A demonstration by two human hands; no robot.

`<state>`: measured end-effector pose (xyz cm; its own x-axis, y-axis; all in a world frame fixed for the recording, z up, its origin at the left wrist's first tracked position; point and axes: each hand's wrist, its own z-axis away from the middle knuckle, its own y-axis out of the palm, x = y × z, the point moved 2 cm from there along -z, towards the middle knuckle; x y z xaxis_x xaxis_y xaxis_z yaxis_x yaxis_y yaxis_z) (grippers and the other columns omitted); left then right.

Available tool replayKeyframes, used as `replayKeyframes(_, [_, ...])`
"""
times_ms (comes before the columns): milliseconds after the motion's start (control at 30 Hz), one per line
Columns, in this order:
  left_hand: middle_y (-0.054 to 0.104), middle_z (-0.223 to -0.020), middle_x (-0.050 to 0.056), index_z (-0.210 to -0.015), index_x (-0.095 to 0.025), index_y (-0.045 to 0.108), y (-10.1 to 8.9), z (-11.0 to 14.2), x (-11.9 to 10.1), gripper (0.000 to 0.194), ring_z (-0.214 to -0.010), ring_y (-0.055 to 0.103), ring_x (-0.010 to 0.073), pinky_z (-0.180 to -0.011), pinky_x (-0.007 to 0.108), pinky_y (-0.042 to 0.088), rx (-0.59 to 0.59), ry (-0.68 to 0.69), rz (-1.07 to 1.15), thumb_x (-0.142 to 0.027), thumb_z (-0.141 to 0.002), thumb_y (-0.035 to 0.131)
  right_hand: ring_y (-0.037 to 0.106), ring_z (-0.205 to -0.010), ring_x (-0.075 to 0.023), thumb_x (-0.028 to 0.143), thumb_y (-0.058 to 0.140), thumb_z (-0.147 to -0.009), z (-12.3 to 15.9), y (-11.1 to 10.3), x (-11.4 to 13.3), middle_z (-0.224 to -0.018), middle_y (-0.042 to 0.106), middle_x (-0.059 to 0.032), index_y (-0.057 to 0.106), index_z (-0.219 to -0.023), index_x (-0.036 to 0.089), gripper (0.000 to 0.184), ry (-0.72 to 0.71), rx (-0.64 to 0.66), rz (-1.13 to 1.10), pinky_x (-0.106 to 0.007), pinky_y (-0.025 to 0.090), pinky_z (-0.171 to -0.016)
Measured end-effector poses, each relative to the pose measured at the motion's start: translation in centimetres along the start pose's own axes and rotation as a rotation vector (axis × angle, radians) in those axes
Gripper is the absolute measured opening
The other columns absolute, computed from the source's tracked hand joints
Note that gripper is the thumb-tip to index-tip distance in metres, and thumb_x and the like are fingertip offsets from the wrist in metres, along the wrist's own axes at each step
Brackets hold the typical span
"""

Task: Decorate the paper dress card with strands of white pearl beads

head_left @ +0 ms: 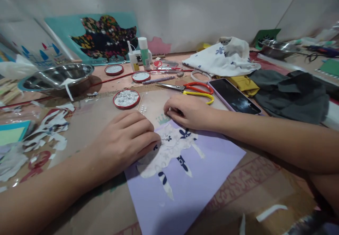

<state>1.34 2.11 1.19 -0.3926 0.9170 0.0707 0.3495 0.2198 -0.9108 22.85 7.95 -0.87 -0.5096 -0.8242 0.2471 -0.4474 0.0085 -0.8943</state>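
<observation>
Left fingers [149, 138] just beside pearl beads [166, 136], perhaps touching.

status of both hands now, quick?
Left hand: fingers curled at the white cutout; grip can't be told.
Right hand: loosely curled by the purple paper; grip can't be told.

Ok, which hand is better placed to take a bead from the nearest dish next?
Probably the left hand: it lies just in front of the dish, while the right hand is farther off, past the loose beads. Whether either hand holds anything is unclear.
</observation>
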Motion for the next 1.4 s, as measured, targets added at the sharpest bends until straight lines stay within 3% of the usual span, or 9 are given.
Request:
replayKeyframes(433, [0.069, -0.088, 0.003, -0.103, -0.019, 0.068, -0.11, -0.23, -0.52, 0.014, -0.086, 0.058, 0.0209, -0.087, 0.038, 0.045, 0.012, 0.041, -0.064, -0.021, -0.099, 0.055, 0.056, -0.083, -0.0200, 0.015, 0.047, -0.092, -0.06, 0.00, 0.02, -0.091, 0.068, -0.0086, 0.064, -0.096, 0.016, 0.017, 0.007, 0.029, -0.014, -0.030, 0.039, -0.073])
replayKeyframes(867, [0.070, -0.083, 0.002, -0.093, -0.020, 0.070, 0.21, -0.77, -0.10, 0.022, -0.079, 0.057, 0.0177, -0.077, 0.033, 0.045, 0.038, 0.015, 0.051, -0.023, -0.102, 0.051, 0.057, -0.084, -0.0202, 0.014, 0.048, -0.091, -0.09, -0.15, 0.12, -0.092, 0.069, -0.0086, 0.064, -0.096, 0.016, 0.017, 0.019, 0.048, -0.024, -0.030, 0.039, -0.074])
replayKeyframes(1167, [0.073, -0.095, 0.004, -0.107, -0.020, 0.069, -0.15, 0.18, -0.53, 0.033, -0.091, 0.060, 0.0209, -0.092, 0.039, 0.044, 0.034, 0.092, -0.077, -0.016, -0.105, 0.036, 0.057, -0.084, -0.0200, 0.014, 0.047, -0.092, -0.09, -0.17, 0.12, -0.092, 0.069, -0.0086, 0.064, -0.096, 0.015, 0.018, -0.004, 0.050, -0.017, -0.030, 0.039, -0.074])
replayKeyframes(1400, [0.072, -0.089, 0.003, -0.100, -0.020, 0.072, 0.07, -0.28, -0.36, 0.019, -0.084, 0.060, 0.0208, -0.084, 0.037, 0.044, 0.051, 0.021, -0.047, -0.024, -0.101, 0.053, 0.057, -0.084, -0.0204, 0.014, 0.048, -0.092, -0.08, -0.19, 0.08, -0.093, 0.070, -0.0086, 0.064, -0.097, 0.016, 0.017, 0.003, 0.062, -0.011, -0.030, 0.039, -0.074])
